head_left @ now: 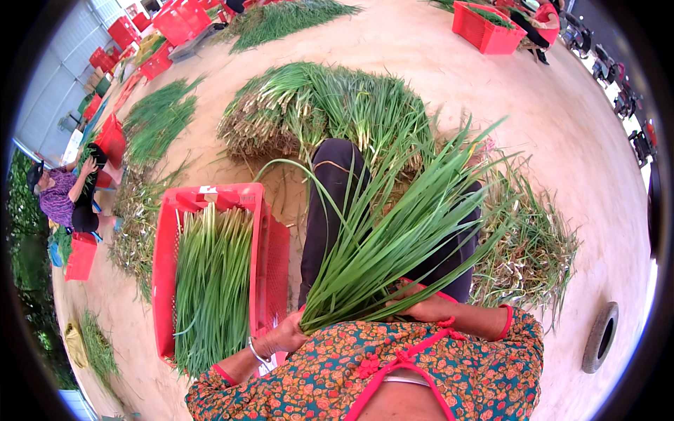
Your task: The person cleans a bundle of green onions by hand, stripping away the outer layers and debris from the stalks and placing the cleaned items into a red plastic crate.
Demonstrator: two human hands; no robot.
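Observation:
Across my lap lies a loose bunch of garlic chives (400,231), its long green leaves fanning out to the upper right. My left hand (286,332), with a silver bangle at the wrist, is closed round the gathered lower left end of the bunch. On the other side my right hand (423,306) is curled against the leaves, its fingers partly hidden by them. Beside my left leg a red plastic crate (166,281) holds neatly laid chives (214,281), pale ends toward the far side.
Just beyond my knees spreads a heap of untrimmed chives (330,105) with pale, root-covered ends. Stripped leaf waste (526,252) is piled at my right. A tyre (601,337) stands farther right. Another person (63,193) sits at the left among red crates; a red crate (488,29) stands far right.

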